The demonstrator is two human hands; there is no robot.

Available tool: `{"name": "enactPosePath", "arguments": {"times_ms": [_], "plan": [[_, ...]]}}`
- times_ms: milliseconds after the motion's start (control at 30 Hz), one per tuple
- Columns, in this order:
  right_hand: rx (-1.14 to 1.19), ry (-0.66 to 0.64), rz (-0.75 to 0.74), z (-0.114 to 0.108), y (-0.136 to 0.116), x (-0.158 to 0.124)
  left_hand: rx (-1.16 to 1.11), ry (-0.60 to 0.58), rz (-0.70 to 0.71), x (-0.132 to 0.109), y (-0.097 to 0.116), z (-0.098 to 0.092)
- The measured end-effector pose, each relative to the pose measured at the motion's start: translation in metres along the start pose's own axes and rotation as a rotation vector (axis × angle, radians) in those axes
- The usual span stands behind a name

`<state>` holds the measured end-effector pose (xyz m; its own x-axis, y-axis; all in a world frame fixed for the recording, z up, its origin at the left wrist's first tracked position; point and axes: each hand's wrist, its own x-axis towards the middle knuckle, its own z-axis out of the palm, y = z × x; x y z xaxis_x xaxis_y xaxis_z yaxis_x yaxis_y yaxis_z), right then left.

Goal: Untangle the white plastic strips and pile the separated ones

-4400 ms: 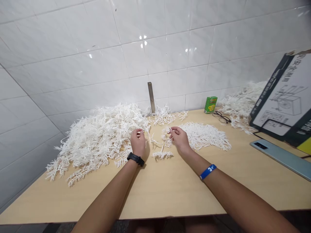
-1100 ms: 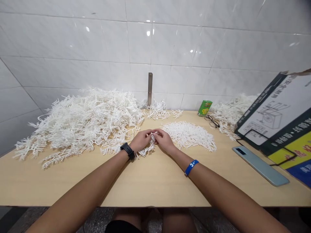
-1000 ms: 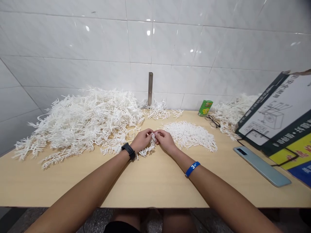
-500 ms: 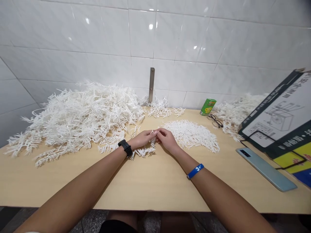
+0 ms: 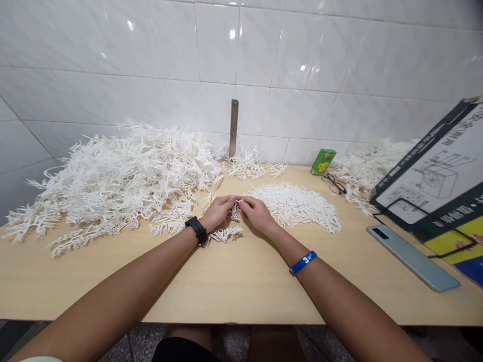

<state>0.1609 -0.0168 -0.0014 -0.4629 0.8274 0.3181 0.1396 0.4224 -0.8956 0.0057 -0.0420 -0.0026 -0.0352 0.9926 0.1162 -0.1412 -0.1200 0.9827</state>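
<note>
The left hand [image 5: 218, 212] and the right hand [image 5: 257, 215] are brought together fingertip to fingertip above a pale wooden surface [image 5: 241, 296], with a small white fringed strand [image 5: 236, 209] pinched between them. A black watch [image 5: 196, 230] is worn on the left wrist and a blue wristband [image 5: 304, 262] on the right. A short white tuft [image 5: 225, 234] is laid just below the hands at 7 o'clock. A large white heap [image 5: 124, 183] of the same strands is piled at 9 o'clock, and a flatter white patch [image 5: 294, 206] is spread at 3 o'clock. A smaller cluster [image 5: 245, 166] is seen at 12 o'clock beneath a steel bracket [image 5: 234, 128] on the tiled wall. Eyeglasses [image 5: 334, 184] and a green box [image 5: 323, 162] are placed at 2 o'clock, and a smartphone [image 5: 413, 258] lies at 4 o'clock beside a printed carton [image 5: 430, 171].
</note>
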Motion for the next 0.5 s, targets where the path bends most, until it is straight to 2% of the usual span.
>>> {"name": "enactPosePath", "arguments": {"times_ms": [67,133,267,333,400,500], "plan": [[-0.031,0.018,0.013,-0.003,0.001,-0.001,-0.062,0.075,-0.053,0.001,0.003,-0.003],[-0.12,0.077,0.006,-0.009,0.002,0.0,-0.075,0.087,-0.061,0.001,0.007,-0.004],[-0.374,0.331,-0.097,-0.024,0.002,0.002,-0.08,-0.084,-0.038,-0.005,0.012,0.002],[-0.375,0.384,-0.123,-0.026,0.0,0.002,-0.075,-0.135,-0.026,-0.008,0.013,0.007],[-0.243,0.313,-0.076,-0.023,-0.002,0.002,-0.088,-0.155,-0.012,-0.009,0.013,0.009],[0.033,0.11,0.016,-0.013,-0.003,0.001,-0.082,-0.167,0.029,-0.008,0.012,0.01]]}}
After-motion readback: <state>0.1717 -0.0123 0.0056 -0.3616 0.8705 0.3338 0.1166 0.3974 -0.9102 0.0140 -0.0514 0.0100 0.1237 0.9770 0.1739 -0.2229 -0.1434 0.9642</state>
